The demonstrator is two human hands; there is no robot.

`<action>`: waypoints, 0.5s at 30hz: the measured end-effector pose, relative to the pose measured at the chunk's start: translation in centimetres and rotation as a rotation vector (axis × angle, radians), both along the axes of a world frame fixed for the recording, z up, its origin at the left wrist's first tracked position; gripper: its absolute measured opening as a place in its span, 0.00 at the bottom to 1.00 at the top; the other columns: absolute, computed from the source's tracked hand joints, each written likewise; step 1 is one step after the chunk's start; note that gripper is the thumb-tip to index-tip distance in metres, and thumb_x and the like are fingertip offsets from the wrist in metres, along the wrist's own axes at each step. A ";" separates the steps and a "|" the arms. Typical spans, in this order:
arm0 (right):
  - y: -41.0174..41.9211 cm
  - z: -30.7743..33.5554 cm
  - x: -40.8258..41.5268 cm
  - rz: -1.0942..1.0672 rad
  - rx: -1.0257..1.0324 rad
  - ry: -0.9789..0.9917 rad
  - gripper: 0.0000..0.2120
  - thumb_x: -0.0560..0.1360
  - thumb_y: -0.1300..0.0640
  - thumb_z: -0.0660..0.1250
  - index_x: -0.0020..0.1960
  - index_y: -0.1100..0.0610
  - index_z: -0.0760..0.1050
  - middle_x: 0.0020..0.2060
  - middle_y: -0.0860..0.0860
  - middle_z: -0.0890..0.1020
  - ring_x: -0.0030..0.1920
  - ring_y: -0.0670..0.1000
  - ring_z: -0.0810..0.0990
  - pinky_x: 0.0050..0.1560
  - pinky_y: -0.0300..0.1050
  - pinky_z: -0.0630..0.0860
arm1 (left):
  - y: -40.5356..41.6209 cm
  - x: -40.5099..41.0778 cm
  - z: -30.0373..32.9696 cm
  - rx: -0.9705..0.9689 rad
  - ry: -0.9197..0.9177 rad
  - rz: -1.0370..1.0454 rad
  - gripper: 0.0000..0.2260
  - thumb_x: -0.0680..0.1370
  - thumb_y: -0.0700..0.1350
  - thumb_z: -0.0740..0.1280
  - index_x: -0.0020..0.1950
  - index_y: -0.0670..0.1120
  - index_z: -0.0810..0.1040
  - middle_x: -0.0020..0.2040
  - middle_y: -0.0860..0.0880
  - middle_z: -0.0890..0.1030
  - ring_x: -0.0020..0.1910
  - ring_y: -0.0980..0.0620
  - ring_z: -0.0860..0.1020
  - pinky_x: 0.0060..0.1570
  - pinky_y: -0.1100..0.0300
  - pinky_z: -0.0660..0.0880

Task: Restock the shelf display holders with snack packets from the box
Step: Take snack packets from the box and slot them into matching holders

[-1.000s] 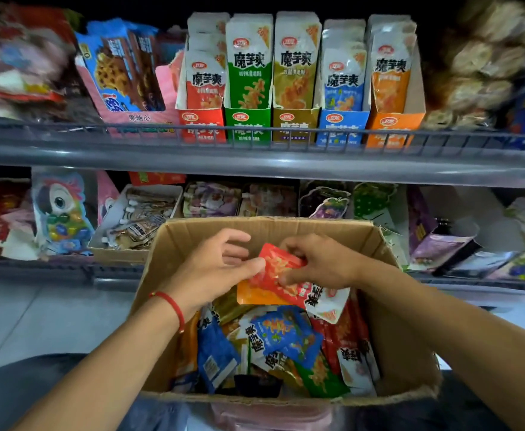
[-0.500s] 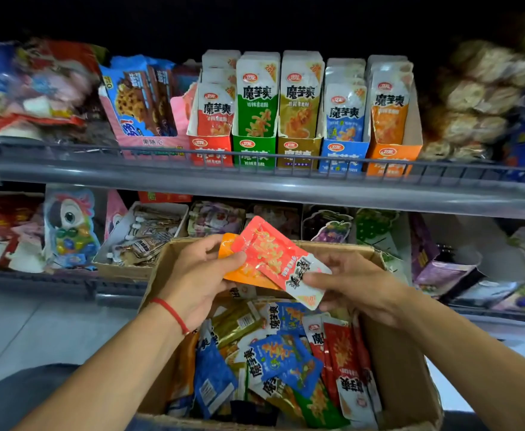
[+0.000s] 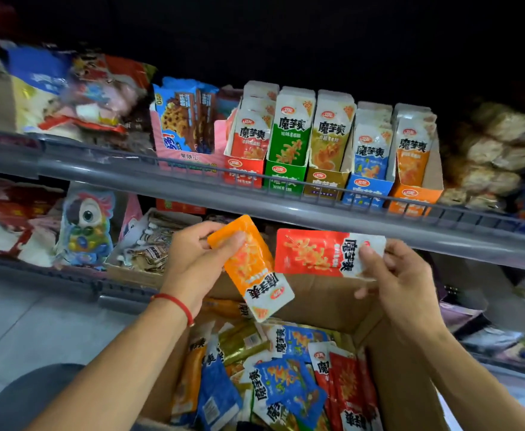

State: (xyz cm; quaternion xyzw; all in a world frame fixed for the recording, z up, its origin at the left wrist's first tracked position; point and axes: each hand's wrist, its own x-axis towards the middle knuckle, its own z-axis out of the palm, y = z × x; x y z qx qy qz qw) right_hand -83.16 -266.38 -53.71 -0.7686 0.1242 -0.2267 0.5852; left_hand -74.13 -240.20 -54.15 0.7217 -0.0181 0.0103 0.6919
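My left hand (image 3: pixel 192 262) pinches an orange snack packet (image 3: pixel 251 269) by its top end, the packet hanging upside down. My right hand (image 3: pixel 394 275) pinches a red snack packet (image 3: pixel 314 253) by its white end, held sideways. Both packets hover above the cardboard box (image 3: pixel 391 368), which holds several mixed packets (image 3: pixel 286 384). On the upper shelf stand the display holders: red (image 3: pixel 244 172), green (image 3: pixel 284 178), gold (image 3: pixel 324 183), blue (image 3: pixel 365 189) and orange (image 3: pixel 412 197), each with upright packets inside.
A grey shelf rail (image 3: pixel 286 206) runs just above my hands. A pink cookie display box (image 3: pixel 186 150) stands left of the holders. The lower shelf carries a parrot candy pack (image 3: pixel 87 225) and a carton of small snacks (image 3: pixel 149 250). Bagged goods (image 3: pixel 488 157) fill the upper right.
Both hands rose out of the box with the two packets. The stacked packets have been parted: orange stays in my left hand, red moved right in my right hand.
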 end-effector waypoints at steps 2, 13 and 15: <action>0.3 1.5 0.3 0.023 0.024 0.003 0.08 0.80 0.56 0.69 0.54 0.61 0.78 0.39 0.54 0.87 0.32 0.54 0.85 0.30 0.40 0.81 | 0.8 0.5 0.2 0.038 -0.005 0.047 0.04 0.75 0.44 0.76 0.43 0.46 0.83 0.35 0.48 0.86 0.32 0.55 0.82 0.30 0.60 0.75; 4.5 14.1 11.7 -0.019 -0.483 -0.294 0.09 0.80 0.51 0.71 0.56 0.55 0.81 0.41 0.42 0.85 0.35 0.41 0.85 0.34 0.40 0.82 | 3.0 1.6 0.8 0.194 -0.085 0.170 0.03 0.75 0.48 0.75 0.43 0.51 0.83 0.36 0.53 0.85 0.37 0.55 0.84 0.39 0.54 0.80; 5.6 16.4 14.9 -0.035 -0.541 -0.314 0.09 0.80 0.50 0.71 0.56 0.55 0.80 0.43 0.46 0.85 0.37 0.43 0.85 0.31 0.37 0.80 | 3.1 1.6 1.1 0.175 -0.090 0.169 0.03 0.75 0.47 0.74 0.42 0.51 0.83 0.35 0.53 0.85 0.36 0.56 0.83 0.38 0.56 0.80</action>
